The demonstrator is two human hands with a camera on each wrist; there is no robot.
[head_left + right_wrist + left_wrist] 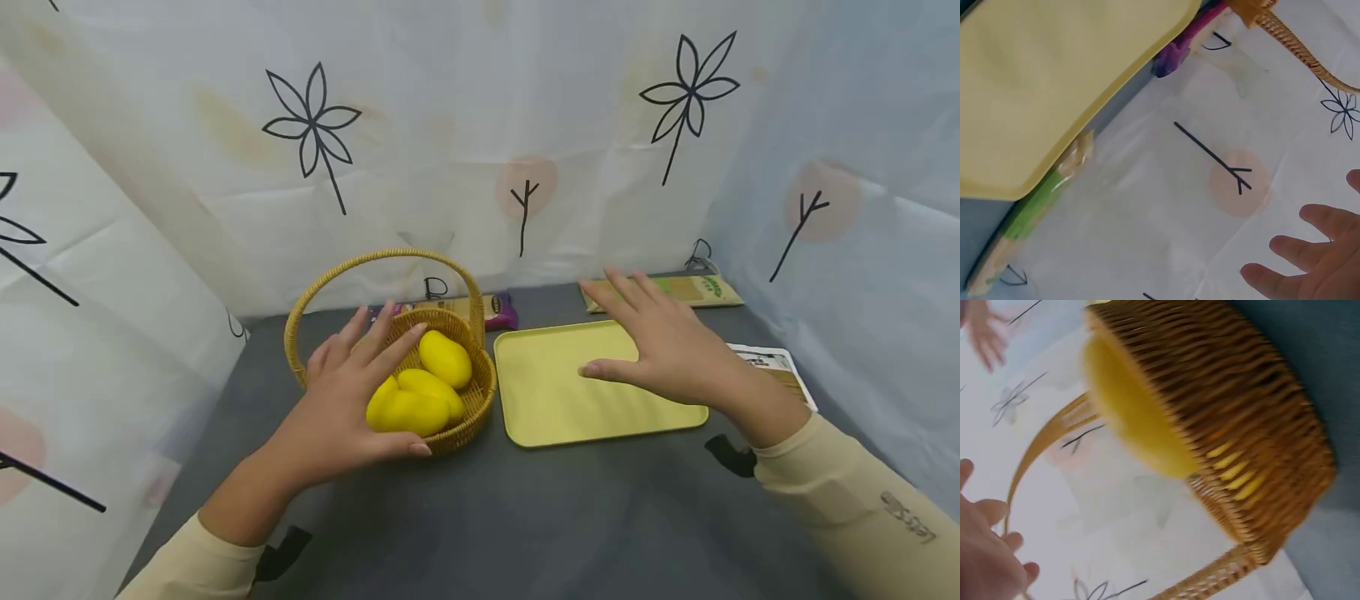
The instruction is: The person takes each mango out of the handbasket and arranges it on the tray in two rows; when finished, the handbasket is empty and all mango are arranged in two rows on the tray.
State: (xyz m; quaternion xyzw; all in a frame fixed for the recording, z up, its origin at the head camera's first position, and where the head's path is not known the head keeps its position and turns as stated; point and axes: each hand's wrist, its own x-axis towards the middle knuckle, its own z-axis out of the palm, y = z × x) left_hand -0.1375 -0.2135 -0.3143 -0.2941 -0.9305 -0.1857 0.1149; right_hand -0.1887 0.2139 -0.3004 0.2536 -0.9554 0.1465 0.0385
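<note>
A wicker basket [480, 408] with a tall arched handle stands on the left half of the table and holds several yellow mangoes [446, 359]. My left hand [341, 408] hovers in front of the basket with its fingers spread, hiding part of the rim and fruit. In the left wrist view the woven side of the basket [1229, 412] and one mango [1129, 412] show close by, with nothing in the hand. Over the right end of a yellow tray [555, 383], my right hand [667, 346] is held up, fingers spread and holding nothing.
Behind the basket lies a purple-ended packet [498, 311] along the back wall. A green and tan packet [697, 290] sits behind the tray, and a white-edged packet [776, 367] lies right of it. Printed white cloth [465, 125] hangs around the grey table [525, 517].
</note>
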